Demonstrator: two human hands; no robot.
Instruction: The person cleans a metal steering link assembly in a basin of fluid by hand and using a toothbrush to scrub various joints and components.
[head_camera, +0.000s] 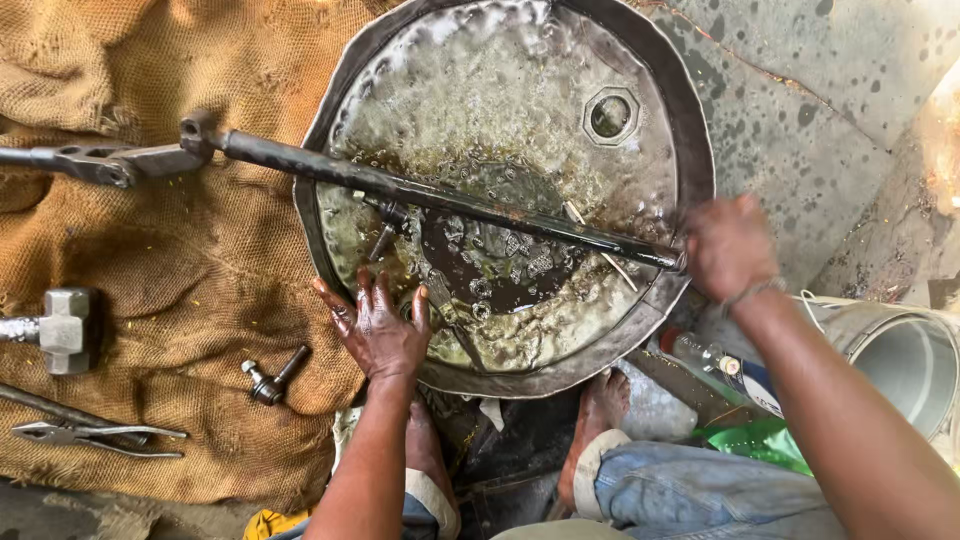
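A round metal drum lid (690, 150) lies on the ground, holding a pool of dirty oil. A long black steel rod (440, 195) with a forked end lies across it from upper left to right. My right hand (728, 248) is closed around the rod's right end at the lid's rim. My left hand (378, 325), oily and with fingers spread, rests flat on the lid's near rim. A small bolt-like part (385, 235) sits in the oil under the rod.
Burlap sacking (180, 250) covers the ground at left, with a hammer (65, 330), pliers (95, 437) and a small bolt (272, 378) on it. A metal can (900, 350), a bottle (720, 365) and green plastic (755, 440) lie at right. My bare feet sit below the lid.
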